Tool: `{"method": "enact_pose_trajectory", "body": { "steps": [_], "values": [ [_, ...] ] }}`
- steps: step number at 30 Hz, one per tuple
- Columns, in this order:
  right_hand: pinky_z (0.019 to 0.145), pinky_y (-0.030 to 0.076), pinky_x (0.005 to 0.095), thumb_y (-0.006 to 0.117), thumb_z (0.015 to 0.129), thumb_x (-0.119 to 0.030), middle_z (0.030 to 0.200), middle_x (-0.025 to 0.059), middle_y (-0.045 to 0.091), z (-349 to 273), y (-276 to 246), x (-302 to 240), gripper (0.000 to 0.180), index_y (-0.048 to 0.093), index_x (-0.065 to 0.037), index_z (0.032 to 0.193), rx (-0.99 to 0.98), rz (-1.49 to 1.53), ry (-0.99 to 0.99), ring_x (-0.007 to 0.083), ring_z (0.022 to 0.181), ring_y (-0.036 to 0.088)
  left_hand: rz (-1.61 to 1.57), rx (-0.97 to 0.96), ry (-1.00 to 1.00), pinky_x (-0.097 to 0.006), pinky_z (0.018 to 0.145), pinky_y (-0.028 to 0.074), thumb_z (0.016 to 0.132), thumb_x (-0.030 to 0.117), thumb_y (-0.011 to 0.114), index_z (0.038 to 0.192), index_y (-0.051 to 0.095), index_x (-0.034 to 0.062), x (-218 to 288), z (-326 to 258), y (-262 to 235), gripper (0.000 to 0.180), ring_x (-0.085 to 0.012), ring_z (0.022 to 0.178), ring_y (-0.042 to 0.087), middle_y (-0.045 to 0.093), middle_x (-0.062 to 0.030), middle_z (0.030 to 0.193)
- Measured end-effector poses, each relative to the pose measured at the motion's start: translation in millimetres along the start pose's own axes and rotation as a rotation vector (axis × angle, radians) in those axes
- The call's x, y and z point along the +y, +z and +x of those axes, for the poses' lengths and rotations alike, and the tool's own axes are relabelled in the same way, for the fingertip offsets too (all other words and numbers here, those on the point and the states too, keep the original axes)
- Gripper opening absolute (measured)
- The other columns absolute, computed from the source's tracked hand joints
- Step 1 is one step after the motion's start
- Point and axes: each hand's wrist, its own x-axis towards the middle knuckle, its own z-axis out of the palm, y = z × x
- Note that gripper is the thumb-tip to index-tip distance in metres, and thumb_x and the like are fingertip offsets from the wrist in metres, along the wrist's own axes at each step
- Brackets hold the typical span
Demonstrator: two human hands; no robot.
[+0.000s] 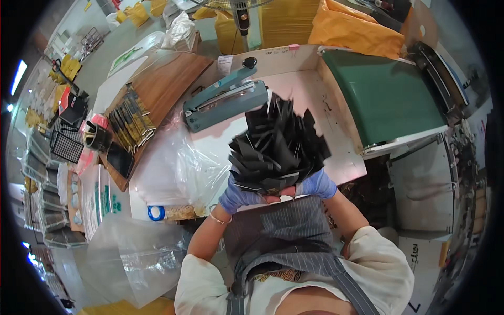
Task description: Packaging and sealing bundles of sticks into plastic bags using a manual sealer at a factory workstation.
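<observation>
Both my hands, in blue fingertip-less gloves, hold a thick fanned bundle of black flat packets [278,149] from below, over the near edge of the white table. My left hand [239,196] closes around the bundle's lower left side. On the lower right, my right hand [316,185] grips it, and bare fingertips show between the two gloves. The packets stick out upward at many angles. What they contain cannot be made out. Just behind the bundle stands a teal hand-lever heat sealer [228,102], its arm raised. Clear plastic bags [181,163] lie to the left of the bundle.
A wooden board [168,79] at left bears several gold-and-black packets [128,118], a dark flat slab [120,158] and a pen cup [98,137]. A blue tape roll [156,213] sits at the front edge. To the right runs a green conveyor belt [386,94]. A fan [241,21] stands behind.
</observation>
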Motion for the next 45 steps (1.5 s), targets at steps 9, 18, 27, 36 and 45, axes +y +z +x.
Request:
{"method": "enact_pose_trajectory", "body": {
  "steps": [9,18,27,36,45],
  "values": [
    [0.106,0.027,0.0416,0.090,0.050,-0.028,0.138,0.0161,0.033,32.5,3.4,-17.8,0.120,0.017,-0.012,0.144,-0.128,0.077,-0.475,0.0325,0.128,0.034,-0.873,0.452,0.531,-0.035,0.109,0.025,0.046,0.031,0.091,0.144,0.010,0.0073,67.7,34.7,-18.3,0.129,-0.0228,0.126,0.039,0.036,-0.0112,0.138],
    [0.095,0.040,0.0339,0.072,0.068,-0.025,0.117,0.0139,0.054,38.4,34.1,-3.5,0.058,0.054,0.001,0.117,-0.265,0.123,0.274,0.0224,0.105,0.053,-1.519,0.196,-0.378,-0.029,0.094,0.043,0.076,0.040,0.069,0.126,0.045,0.0037,68.1,-50.7,25.2,0.067,-0.0174,0.107,0.053,0.055,-0.0077,0.116],
    [0.078,0.045,0.0269,0.060,0.069,-0.017,0.086,0.0101,0.062,22.7,65.4,67.7,0.019,0.063,0.001,0.077,-0.402,0.463,0.513,0.0167,0.078,0.057,0.746,1.110,-0.517,-0.047,0.097,0.032,0.080,0.014,0.061,0.090,0.067,0.0065,-31.0,-107.7,51.0,0.014,-0.0375,0.117,0.039,0.046,-0.0105,0.128],
    [0.077,0.048,0.0291,0.061,0.077,-0.016,0.090,0.0090,0.065,46.7,128.4,137.5,0.026,0.066,0.004,0.094,-0.442,0.386,0.635,0.0144,0.079,0.059,0.792,0.738,-0.153,-0.041,0.074,0.050,0.077,-0.001,0.052,0.121,0.052,0.0057,5.7,-150.4,13.4,0.044,-0.0365,0.089,0.059,0.054,-0.0170,0.116],
    [0.100,0.038,0.0352,0.075,0.064,-0.055,0.144,0.0160,0.027,36.8,142.5,109.9,0.120,0.004,-0.001,0.145,-0.351,0.316,0.008,0.0263,0.124,0.040,-1.668,1.122,-0.152,-0.027,0.078,0.052,0.092,0.027,0.052,0.120,0.050,0.0034,-93.7,-156.3,110.2,0.036,-0.0170,0.083,0.062,0.062,-0.0084,0.106]
  ]
}}
